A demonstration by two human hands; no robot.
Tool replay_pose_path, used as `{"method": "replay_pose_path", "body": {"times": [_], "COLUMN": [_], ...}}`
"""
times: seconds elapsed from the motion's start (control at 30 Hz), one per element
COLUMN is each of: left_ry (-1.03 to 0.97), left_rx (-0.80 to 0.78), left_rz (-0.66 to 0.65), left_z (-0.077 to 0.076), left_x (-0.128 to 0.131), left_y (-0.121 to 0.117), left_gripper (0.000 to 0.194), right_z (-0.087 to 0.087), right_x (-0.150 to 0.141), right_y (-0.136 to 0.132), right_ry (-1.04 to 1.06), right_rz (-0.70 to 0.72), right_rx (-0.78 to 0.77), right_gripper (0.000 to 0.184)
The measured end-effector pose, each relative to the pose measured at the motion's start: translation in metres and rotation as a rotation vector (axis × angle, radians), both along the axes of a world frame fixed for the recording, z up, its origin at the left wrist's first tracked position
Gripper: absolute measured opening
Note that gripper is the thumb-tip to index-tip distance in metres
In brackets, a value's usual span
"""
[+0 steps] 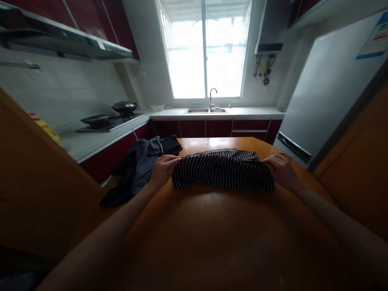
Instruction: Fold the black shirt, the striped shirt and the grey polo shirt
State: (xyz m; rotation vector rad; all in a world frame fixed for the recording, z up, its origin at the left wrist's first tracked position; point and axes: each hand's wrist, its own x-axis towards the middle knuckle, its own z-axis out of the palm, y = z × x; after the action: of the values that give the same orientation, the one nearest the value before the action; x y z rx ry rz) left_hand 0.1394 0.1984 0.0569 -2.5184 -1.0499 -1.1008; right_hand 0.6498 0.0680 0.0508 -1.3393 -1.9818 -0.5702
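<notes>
A black garment with thin white stripes (222, 171) lies across the wooden table (212, 226), with its top edge raised between my hands. My left hand (165, 167) pinches the upper left corner. At the upper right corner, my right hand (280, 167) grips the cloth between thumb and fingers. The fabric spans the gap between both hands, and its lower edge rests near the tabletop. Its exact kind of clothing cannot be made out. Just left of my left hand is a heap of dark grey and black clothes (145, 157).
Beyond the table runs a counter with a double sink (197, 110) and a faucet (211, 97) under a window. A stove with a wok (124, 106) and a pan (95, 120) stands at left. On the right is a grey refrigerator (324, 85).
</notes>
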Motion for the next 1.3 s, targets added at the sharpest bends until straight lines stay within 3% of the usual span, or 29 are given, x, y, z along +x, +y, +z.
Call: {"method": "replay_pose_path", "body": {"times": [0.13,0.27,0.43,0.57,0.63,0.73,0.83,0.93,1.03,1.13,1.3], "left_ry": [-0.008,0.028,0.172,0.349,0.354,0.178,0.066,0.086,0.161,0.202,0.176], "left_rx": [0.044,0.001,-0.17,-0.411,-0.505,-0.479,-0.413,-0.437,-0.438,-0.413,-0.416], "left_rz": [-0.004,-0.084,-0.214,-0.275,-0.25,-0.144,-0.073,-0.028,0.042,0.154,0.195], "left_z": [0.0,-0.014,-0.032,-0.031,-0.027,-0.023,-0.022,-0.025,-0.036,-0.054,-0.08], "left_x": [-0.022,-0.045,-0.068,-0.076,-0.074,-0.057,-0.022,0.027,0.076,0.11,0.124], "left_y": [-0.051,-0.098,-0.153,-0.185,-0.192,-0.187,-0.165,-0.142,-0.128,-0.124,-0.124], "left_gripper": [0.027,0.022,0.023,0.019,0.02,0.025,0.024,0.023,0.024,0.032,0.037], "right_z": [-0.003,-0.02,-0.048,-0.053,-0.051,-0.052,-0.056,-0.059,-0.061,-0.066,-0.079], "right_x": [-0.001,-0.008,-0.018,-0.022,-0.025,-0.031,-0.043,-0.063,-0.089,-0.11,-0.113], "right_y": [-0.06,-0.114,-0.164,-0.186,-0.187,-0.167,-0.129,-0.088,-0.063,-0.055,-0.057], "right_ry": [0.03,0.112,0.121,0.019,0.011,0.122,0.228,0.228,0.226,0.233,0.217], "right_rz": [0.062,0.091,0.139,0.18,0.175,0.091,-0.062,-0.203,-0.278,-0.266,-0.174], "right_rx": [-0.043,-0.115,-0.329,-0.591,-0.674,-0.639,-0.54,-0.54,-0.573,-0.59,-0.57], "right_gripper": [0.015,0.015,0.016,0.02,0.022,0.026,0.025,0.025,0.027,0.03,0.032]}}
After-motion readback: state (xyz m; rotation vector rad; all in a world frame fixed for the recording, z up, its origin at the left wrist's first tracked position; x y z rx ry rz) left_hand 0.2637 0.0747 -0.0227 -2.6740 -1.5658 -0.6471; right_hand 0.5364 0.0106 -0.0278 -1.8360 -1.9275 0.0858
